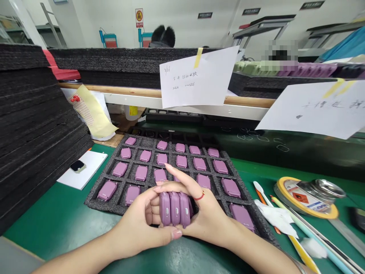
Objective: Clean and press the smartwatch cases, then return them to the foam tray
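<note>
Between my two hands, over the front of the foam tray, is a row of several purple watch cases (pixel 175 209), standing side by side with their edges and side buttons towards me. My left hand (pixel 137 220) is closed round the row from the left, its thumb along the bottom. From the right, my right hand (pixel 205 213) wraps the other end, index finger pointing up and away; a red string circles its wrist. Beneath lies a black foam tray (pixel 121 189) with purple watch cases (pixel 141 173) in its compartments. My hands hide some front compartments.
Stacked black foam sheets (pixel 34 125) rise at the left. A watch (pixel 77 166) lies on a white pad (pixel 89 169). At right are a yellow-rimmed tape roll (pixel 302 198), a metal bowl (pixel 327 190), white tissue (pixel 276 217) and pens. A shelf (pixel 137 98) with taped notes crosses behind.
</note>
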A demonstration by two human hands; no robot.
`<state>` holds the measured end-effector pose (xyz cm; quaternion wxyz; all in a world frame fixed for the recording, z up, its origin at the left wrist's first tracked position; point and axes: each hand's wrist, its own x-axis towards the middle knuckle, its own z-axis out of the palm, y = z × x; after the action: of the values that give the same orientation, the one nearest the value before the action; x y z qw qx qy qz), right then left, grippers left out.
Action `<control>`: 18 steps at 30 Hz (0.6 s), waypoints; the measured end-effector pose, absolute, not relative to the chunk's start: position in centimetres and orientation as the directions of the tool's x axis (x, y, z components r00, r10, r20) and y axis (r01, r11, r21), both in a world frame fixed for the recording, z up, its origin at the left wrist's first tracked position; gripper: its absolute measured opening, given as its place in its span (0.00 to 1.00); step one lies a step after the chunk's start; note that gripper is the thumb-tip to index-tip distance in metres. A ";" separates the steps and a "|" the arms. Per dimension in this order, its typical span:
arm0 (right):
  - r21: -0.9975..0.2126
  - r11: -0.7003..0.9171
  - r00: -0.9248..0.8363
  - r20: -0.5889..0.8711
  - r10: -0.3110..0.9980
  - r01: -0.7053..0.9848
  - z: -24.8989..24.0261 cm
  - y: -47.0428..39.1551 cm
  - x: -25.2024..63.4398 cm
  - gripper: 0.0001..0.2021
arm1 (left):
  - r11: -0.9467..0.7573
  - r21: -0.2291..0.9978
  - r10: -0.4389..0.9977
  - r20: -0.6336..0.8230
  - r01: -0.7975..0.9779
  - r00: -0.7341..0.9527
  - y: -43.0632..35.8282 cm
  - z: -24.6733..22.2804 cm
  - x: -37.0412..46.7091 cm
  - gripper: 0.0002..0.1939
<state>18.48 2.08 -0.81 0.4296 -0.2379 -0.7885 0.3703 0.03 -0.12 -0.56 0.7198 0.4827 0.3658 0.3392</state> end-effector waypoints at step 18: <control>-0.745 0.657 -0.511 0.523 0.683 0.115 -0.7 1.9 18.2 0.48 | 0.281 0.931 0.853 -0.131 -0.233 0.505 0.0 0.2 0.2 0.20</control>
<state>18.16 1.86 -0.74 0.4279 -0.2482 -0.8033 0.3317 0.19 0.02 0.22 0.7292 0.4700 0.3299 0.3721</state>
